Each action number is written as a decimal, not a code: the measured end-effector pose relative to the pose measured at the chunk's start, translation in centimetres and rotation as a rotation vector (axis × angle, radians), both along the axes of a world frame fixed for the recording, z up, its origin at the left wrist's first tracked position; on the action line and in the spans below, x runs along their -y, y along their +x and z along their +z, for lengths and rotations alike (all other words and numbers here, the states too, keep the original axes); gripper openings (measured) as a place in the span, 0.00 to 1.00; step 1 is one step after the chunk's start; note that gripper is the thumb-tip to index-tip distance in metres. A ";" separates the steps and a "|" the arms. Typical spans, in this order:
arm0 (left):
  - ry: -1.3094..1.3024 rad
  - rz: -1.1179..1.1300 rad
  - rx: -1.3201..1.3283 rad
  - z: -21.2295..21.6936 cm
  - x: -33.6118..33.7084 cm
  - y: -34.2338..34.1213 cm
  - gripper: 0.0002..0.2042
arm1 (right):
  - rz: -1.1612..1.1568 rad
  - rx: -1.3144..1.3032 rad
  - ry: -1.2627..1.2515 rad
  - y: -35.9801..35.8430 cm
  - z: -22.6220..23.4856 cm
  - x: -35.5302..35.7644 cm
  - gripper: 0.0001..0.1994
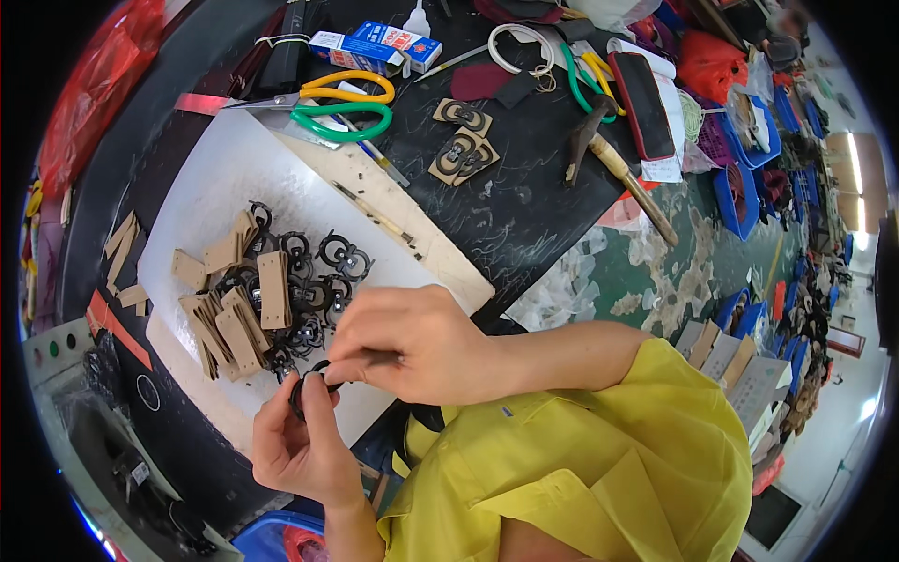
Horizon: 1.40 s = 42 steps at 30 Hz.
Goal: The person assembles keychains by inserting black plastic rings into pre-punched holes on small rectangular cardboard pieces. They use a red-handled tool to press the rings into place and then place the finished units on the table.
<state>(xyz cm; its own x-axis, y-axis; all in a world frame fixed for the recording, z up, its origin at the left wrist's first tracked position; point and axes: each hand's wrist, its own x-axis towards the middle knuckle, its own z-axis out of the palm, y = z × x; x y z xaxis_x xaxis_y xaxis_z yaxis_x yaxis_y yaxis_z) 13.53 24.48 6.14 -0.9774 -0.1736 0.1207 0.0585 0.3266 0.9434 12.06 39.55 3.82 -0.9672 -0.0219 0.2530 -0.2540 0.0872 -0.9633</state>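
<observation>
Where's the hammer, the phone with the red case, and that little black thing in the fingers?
Hammer (631,187): head view, on its wooden handle.
Phone (642,108): head view, on its dark screen.
Little black thing (297,397): head view, on its curved side.

Shirt: we wear it in mustard yellow, creased in broad folds
Right sleeve: short, loose, ending by our elbow
Collar: folded, pointed, matching yellow
Mark: small, blue
Left hand, right hand: ungloved
</observation>
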 end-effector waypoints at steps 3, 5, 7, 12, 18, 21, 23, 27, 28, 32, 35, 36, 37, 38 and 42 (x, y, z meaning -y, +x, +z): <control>0.045 0.003 0.038 0.2 0.5 0.2 0.07 | 0.006 -0.294 0.150 0.4 -0.8 0.0 0.10; 0.085 0.010 0.100 0.3 0.6 0.1 0.06 | 0.018 -0.427 0.240 0.3 -0.5 -0.5 0.13; 0.138 0.033 0.209 0.5 0.7 0.1 0.05 | 0.068 -0.487 0.380 0.5 -0.5 -1.1 0.16; 0.132 0.044 0.147 -0.2 0.8 1.0 0.05 | 0.095 -0.560 0.437 0.5 -0.5 -1.0 0.13; 0.323 -0.236 0.468 -0.3 2.1 0.2 0.12 | 0.235 -0.538 0.611 -0.7 0.9 -1.3 0.08; 0.605 -0.270 0.491 -1.2 3.8 0.8 0.08 | 0.223 -0.507 0.634 -0.6 0.7 0.0 0.12; 0.662 -0.205 0.450 -1.2 3.9 1.2 0.07 | 0.130 -0.353 0.456 -0.8 -0.5 1.1 0.10; 0.714 0.003 0.232 -1.5 3.6 1.6 0.10 | 0.191 0.303 0.104 0.7 1.5 2.3 0.05; 0.659 0.019 0.207 -1.3 3.5 1.7 0.11 | 0.187 0.398 0.030 0.9 1.6 2.5 0.05; 0.427 0.078 0.043 -1.7 3.5 2.6 0.12 | 0.158 0.464 -0.011 1.1 1.4 3.4 0.03; 0.315 0.113 -0.037 -2.3 3.5 2.7 0.10 | 0.088 0.135 0.233 1.7 0.8 4.1 0.05; 0.291 0.126 -0.054 -2.4 3.6 2.7 0.09 | 0.054 -0.012 0.340 1.9 0.7 4.3 0.06; 0.298 0.123 -0.035 -2.4 3.7 2.7 0.09 | 0.060 -0.184 0.395 1.7 0.3 4.2 0.08; 0.305 0.121 -0.016 -2.3 3.9 2.7 0.09 | 0.066 -0.357 0.448 1.5 0.0 4.0 0.09; 0.371 0.105 0.053 -2.1 4.5 2.6 0.09 | 0.126 -0.572 0.605 1.2 0.1 3.7 0.12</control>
<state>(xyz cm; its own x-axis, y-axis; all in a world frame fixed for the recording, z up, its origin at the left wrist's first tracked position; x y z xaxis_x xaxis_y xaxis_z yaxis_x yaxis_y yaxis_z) 16.18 20.01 4.04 -0.9553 -0.2951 -0.0191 -0.0090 -0.0354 0.9993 13.22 35.86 3.90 -0.6746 -0.4107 0.6134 -0.7312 0.4857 -0.4790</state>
